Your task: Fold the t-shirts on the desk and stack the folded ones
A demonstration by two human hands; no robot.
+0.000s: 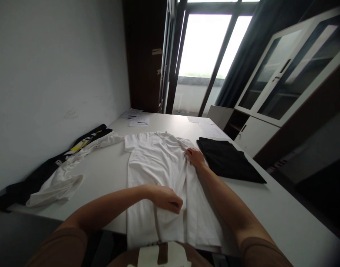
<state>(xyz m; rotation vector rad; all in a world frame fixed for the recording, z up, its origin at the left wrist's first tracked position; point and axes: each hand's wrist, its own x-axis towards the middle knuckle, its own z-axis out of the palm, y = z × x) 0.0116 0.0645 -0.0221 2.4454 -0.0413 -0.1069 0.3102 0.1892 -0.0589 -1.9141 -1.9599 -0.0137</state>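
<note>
A white T-shirt [152, 161] lies spread on the white table in front of me, its hem at the near edge and one short sleeve out to the left. Long folds run down its right half. My left hand [167, 200] is closed over the lower middle of the shirt, its fingers curled at a fold. Higher up, my right hand [196, 157] pinches the cloth near the shirt's right side, below the shoulder.
Along the wall on the left lie dark clothes [36, 176] with a yellow and white print, and a crumpled white garment [64, 178]. A folded black garment [228, 159] rests on the right. Papers [138, 119] lie at the table's [172, 122] far end. A glass-door cabinet [270, 78] stands beyond.
</note>
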